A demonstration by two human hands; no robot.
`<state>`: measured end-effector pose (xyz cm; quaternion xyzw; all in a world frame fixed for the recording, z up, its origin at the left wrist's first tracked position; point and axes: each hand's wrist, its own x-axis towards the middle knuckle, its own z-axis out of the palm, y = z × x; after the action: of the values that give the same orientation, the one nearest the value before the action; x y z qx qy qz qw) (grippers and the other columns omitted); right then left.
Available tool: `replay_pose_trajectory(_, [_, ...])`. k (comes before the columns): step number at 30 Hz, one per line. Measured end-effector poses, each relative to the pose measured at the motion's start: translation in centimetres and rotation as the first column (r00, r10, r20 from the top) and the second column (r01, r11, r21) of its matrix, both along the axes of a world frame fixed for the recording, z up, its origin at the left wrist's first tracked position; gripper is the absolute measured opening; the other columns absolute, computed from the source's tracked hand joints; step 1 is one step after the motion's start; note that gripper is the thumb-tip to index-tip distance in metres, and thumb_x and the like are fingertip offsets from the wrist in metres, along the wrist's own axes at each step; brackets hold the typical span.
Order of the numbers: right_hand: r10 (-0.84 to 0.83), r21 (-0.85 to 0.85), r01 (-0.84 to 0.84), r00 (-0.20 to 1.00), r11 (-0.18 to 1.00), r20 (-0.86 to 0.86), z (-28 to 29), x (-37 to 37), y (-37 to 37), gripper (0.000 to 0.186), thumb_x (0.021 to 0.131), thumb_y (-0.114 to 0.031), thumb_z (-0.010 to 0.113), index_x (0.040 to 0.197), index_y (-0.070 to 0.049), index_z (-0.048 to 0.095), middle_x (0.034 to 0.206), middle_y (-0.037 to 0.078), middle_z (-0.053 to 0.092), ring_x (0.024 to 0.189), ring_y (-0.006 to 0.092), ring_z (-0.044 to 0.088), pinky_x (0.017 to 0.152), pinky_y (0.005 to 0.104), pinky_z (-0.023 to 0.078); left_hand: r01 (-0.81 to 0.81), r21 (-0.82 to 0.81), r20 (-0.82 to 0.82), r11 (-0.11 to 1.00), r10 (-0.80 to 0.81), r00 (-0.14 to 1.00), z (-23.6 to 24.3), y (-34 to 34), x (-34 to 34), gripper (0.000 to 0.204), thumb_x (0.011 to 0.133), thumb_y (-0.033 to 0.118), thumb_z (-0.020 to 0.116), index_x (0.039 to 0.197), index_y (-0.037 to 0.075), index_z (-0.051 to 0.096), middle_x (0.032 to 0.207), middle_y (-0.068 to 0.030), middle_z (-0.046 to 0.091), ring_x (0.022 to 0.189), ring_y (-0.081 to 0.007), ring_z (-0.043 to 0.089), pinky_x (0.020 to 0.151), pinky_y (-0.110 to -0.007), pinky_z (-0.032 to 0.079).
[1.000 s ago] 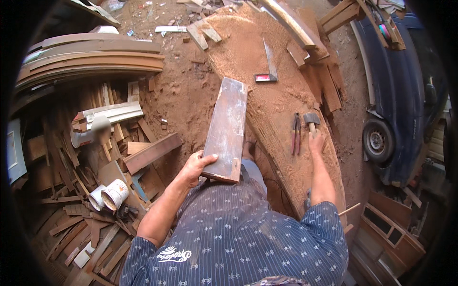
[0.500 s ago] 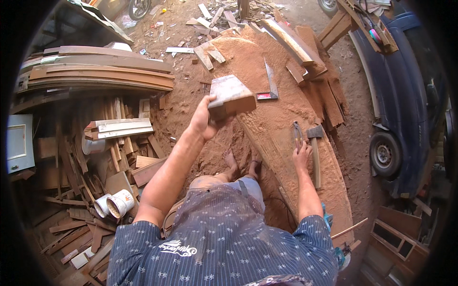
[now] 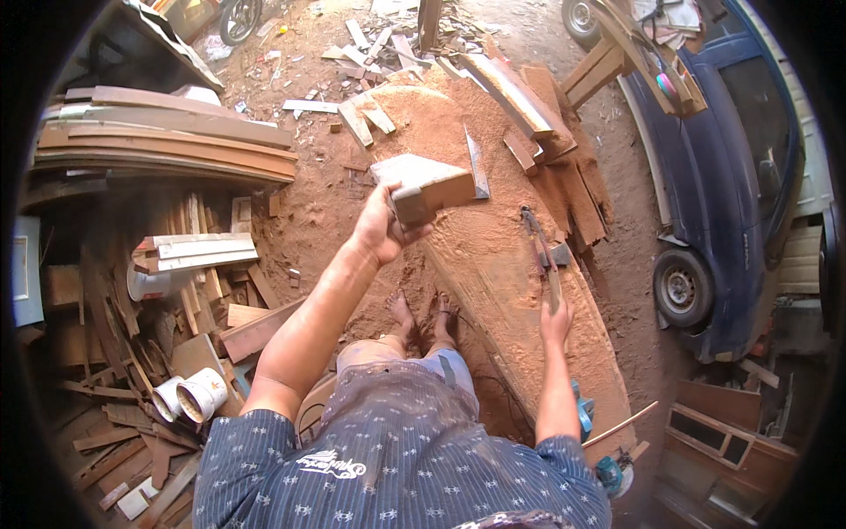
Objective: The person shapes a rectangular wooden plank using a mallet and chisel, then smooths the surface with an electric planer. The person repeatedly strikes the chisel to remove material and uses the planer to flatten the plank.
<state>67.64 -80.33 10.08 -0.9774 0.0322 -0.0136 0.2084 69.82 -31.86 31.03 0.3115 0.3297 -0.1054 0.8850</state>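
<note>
"So, why is the wooden board (image 3: 434, 187) held up like that?"

"Probably so that its end and upper face can be seen. It is held in the air near the left edge of the worktop (image 3: 493, 280) by the left hand (image 3: 382, 227); that grip is closed about the board's left side, fingers beneath."

"And the other grip?"

"By the right hand (image 3: 555, 324), the hatchet (image 3: 556, 257) seems to be grasped low on its handle, perhaps so that the head is left free; how tightly cannot be told. The pincers (image 3: 535, 230) are placed right against the head, as seen from above, within easy reach."

"What has been changed?"

"Half a second ago, the right hand was set at the pincers' handles and the hatchet was left apart, to the right. Now its head has been brought across to them. The board is kept raised, but part of the try square (image 3: 477, 160) is now hidden by it."
</note>
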Motion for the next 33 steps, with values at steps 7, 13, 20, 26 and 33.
replay_pose_trajectory(7, [-0.663, -0.492, 0.531, 0.737, 0.69, -0.133, 4.4, -17.8, -15.3, 0.078, 0.082, -0.035, 0.079, 0.146, -0.003, 0.048, 0.14, 0.028, 0.054, 0.133, 0.0447, 0.047, 0.112, 0.0559, 0.037, -0.014, -0.034, -0.247, 0.999, 0.005, 0.969, -9.7, -7.8, -8.6, 0.066, 0.104, 0.057, 0.046, 0.138, 0.001, 0.052, 0.112, -0.0173, 0.071, 0.091, -0.0258, 0.073, 0.072, -0.048, 0.064])
replay_pose_trajectory(13, [-0.811, -0.5, 0.676, 0.577, 0.541, -0.097, 4.6, -25.5, -24.9, 0.084, 0.074, -0.043, 0.088, 0.137, 0.001, 0.054, 0.13, 0.028, 0.061, 0.121, 0.0434, 0.057, 0.107, 0.0535, 0.042, 0.03, 0.255, -0.238, 0.966, 0.033, 0.971, -17.3, -12.4, -12.3, 0.08, 0.099, 0.057, 0.058, 0.154, 0.003, 0.036, 0.137, -0.0166, 0.061, 0.121, -0.0253, 0.061, 0.104, -0.041, 0.047])
replay_pose_trajectory(20, [-0.362, 0.005, 0.374, 0.9, 0.927, -0.244, 6.0, -27.0, -28.9, 0.048, 0.07, -0.027, 0.093, 0.101, -0.001, 0.069, 0.091, 0.014, 0.073, 0.086, 0.0333, 0.069, 0.086, 0.0453, 0.053, 0.003, 0.657, -0.157, 0.754, 0.133, 0.979, -20.8, -16.6, -14.3, 0.1, 0.096, 0.046, 0.071, 0.163, 0.003, 0.011, 0.152, -0.0198, 0.049, 0.135, -0.0257, 0.05, 0.113, -0.035, 0.039])
replay_pose_trajectory(26, [-0.172, 0.204, 0.372, 0.761, 0.905, -0.626, 4.3, -26.8, -34.6, 0.033, 0.074, -0.008, 0.088, 0.102, -0.001, 0.071, 0.089, 0.003, 0.071, 0.081, 0.0173, 0.064, 0.079, 0.0355, 0.053, 0.039, 0.726, -0.179, 0.686, 0.134, 0.975, -22.8, -19.7, -14.5, 0.1, 0.096, 0.049, 0.07, 0.164, 0.004, 0.012, 0.153, -0.0222, 0.048, 0.137, -0.0281, 0.049, 0.115, -0.036, 0.037])
replay_pose_trajectory(33, [-0.072, 0.388, 0.391, 0.775, 0.835, -0.628, 14.4, -21.3, -25.3, 0.02, 0.089, -0.013, 0.077, 0.102, -0.003, 0.066, 0.073, 0.003, 0.065, 0.058, 0.0122, 0.059, 0.054, 0.0296, 0.051, -0.074, 0.797, -0.079, 0.6, 0.225, 0.971, -29.1, -17.7, -10.6, 0.096, 0.098, 0.051, 0.064, 0.164, 0.008, 0.01, 0.157, -0.025, 0.041, 0.143, -0.0332, 0.044, 0.117, -0.037, 0.035])
